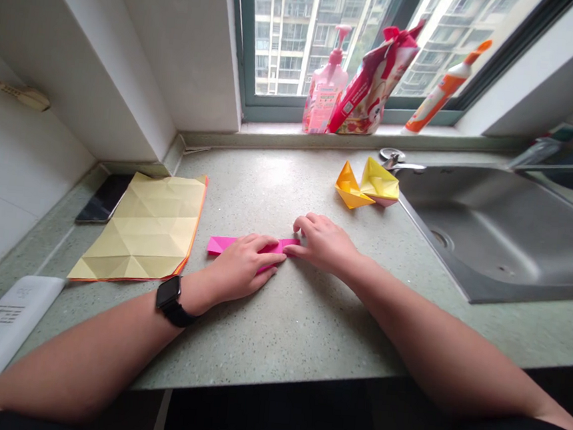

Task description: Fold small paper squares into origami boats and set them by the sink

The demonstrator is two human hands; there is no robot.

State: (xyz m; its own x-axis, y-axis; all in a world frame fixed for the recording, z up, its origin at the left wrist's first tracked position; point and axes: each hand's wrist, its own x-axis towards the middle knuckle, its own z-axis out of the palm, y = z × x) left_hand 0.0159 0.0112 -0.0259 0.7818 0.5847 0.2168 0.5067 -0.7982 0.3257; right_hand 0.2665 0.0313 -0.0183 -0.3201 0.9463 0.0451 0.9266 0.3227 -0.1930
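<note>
A narrow folded strip of pink paper (220,244) lies on the speckled counter. My left hand (244,265) rests across its middle, fingers pressing it down and covering part of it. At the strip's right end, my right hand (324,242) touches the paper with its thumb; the index finger is bent and apart from the thumb. Beyond my right hand sit an orange folded paper boat (352,187) and a yellow one (378,183), side by side. To the left of my left hand lies a stack of creased paper sheets (145,229), pale yellow on top with orange-red edges.
A dark phone (103,200) lies partly under the sheets, and a white power bank-like device (9,324) is at the near left. On the right is a steel sink (461,284). A pink pump bottle (324,94), red bag (372,89) and orange-white bottle (440,91) stand along the windowsill.
</note>
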